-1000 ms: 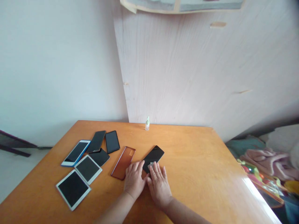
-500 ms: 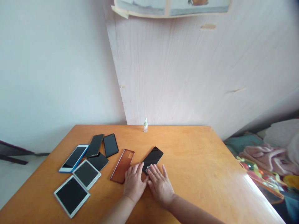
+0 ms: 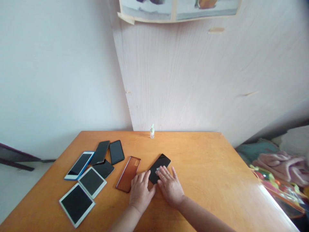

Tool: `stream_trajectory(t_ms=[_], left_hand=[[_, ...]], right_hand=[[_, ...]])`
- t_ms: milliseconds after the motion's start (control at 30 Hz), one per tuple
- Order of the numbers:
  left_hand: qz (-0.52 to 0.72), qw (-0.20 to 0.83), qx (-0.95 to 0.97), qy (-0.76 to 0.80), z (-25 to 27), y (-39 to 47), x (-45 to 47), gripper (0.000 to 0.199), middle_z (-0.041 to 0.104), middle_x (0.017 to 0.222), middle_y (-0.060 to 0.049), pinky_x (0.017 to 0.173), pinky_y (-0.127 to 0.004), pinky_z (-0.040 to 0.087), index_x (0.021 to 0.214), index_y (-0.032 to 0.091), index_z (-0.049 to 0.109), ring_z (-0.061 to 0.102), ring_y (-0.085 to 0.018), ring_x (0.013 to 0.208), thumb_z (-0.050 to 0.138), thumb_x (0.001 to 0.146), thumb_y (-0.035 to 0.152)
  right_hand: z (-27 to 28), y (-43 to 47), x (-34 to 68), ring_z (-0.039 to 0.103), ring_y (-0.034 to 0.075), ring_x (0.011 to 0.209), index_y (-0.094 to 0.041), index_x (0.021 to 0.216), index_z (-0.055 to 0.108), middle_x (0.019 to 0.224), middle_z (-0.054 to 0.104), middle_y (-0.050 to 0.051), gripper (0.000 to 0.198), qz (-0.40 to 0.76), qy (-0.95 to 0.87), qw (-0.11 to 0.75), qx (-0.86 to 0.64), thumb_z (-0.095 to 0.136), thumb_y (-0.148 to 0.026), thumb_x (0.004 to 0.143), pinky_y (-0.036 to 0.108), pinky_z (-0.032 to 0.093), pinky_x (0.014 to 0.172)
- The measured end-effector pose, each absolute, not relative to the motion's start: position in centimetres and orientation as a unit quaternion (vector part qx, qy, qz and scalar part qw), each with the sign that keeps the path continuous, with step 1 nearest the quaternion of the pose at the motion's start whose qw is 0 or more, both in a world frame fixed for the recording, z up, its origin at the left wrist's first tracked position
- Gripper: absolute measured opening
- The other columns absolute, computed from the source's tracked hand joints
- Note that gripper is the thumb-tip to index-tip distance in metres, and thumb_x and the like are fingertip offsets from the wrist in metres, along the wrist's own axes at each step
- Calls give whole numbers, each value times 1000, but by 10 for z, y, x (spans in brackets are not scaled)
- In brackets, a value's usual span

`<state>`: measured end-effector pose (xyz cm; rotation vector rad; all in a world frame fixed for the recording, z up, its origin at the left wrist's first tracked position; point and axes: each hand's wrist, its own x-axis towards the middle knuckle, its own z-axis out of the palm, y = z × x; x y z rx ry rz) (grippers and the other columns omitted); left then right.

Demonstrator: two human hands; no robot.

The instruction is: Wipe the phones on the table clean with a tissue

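Note:
A black smartphone lies face up and slanted on the table in front of me. My right hand rests flat over its right lower part, fingers stretched out. By those fingertips a small pale patch shows on the glass; whether it is a wipe, liquid or a reflection I cannot tell. My left hand lies at the phone's lower left, index finger by its edge and thumb spread apart. Just left of this hand is a clear brownish phone case, its near right edge close to the fingers.
Several devices lie at the left: two white-framed tablets, a blue-edged phone and dark phones. A small dropper bottle stands at the wooden table's back edge. Fabric and a toy-filled container are beyond the right edge.
My right hand has slid slightly up and right across the phone, uncovering more of its lower end. The whole view has shifted a little; the other devices lie as before.

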<state>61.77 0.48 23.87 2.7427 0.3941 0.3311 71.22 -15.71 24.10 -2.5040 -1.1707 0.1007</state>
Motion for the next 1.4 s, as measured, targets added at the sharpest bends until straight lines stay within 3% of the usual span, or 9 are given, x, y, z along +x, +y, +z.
stream_trajectory(t_ms=[133,267,367,500,1133,1400], left_hand=[[135,157,968,140,240,5,619,52,60,125,-8,96,-42,42,133,23,52,54,-27,114,63,84,35],[144,142,970,134,236,7,619,50,61,124,-8,96,-41,42,132,23,53,55,-27,114,63,84,32],[144,139,971,129,231,9,618,50,60,125,-8,96,-41,41,133,22,52,54,-26,114,61,85,33],[134,126,974,132,230,9,619,49,60,124,-9,97,-42,39,133,23,52,54,-27,114,59,86,36],[60,100,980,163,252,-42,729,59,63,114,-12,93,-44,33,126,18,56,54,-31,109,64,78,51],[45,52,996,54,274,-35,730,35,67,93,-9,99,-47,30,99,19,67,61,-29,96,63,80,48]], right_hand=[[240,-155,742,34,27,144,-17,142,50,151,42,12,46,-4,-302,166,-939,32,-34,104,55,20,119],[231,-159,721,34,24,144,-17,144,48,153,40,10,47,-6,-390,182,-903,39,-31,101,45,28,119],[222,-179,706,38,23,142,-24,146,45,152,42,5,46,-6,-415,184,-891,39,-31,101,46,25,120],[210,-221,714,40,28,140,-23,144,48,150,45,6,46,-37,-301,170,-938,38,-28,100,56,23,119],[211,-241,721,37,25,142,-21,144,48,152,43,5,48,-57,-251,186,-948,39,-23,97,49,29,119],[217,-240,721,39,24,141,-23,144,49,150,46,6,47,-55,-246,203,-946,40,-24,97,49,28,119]])
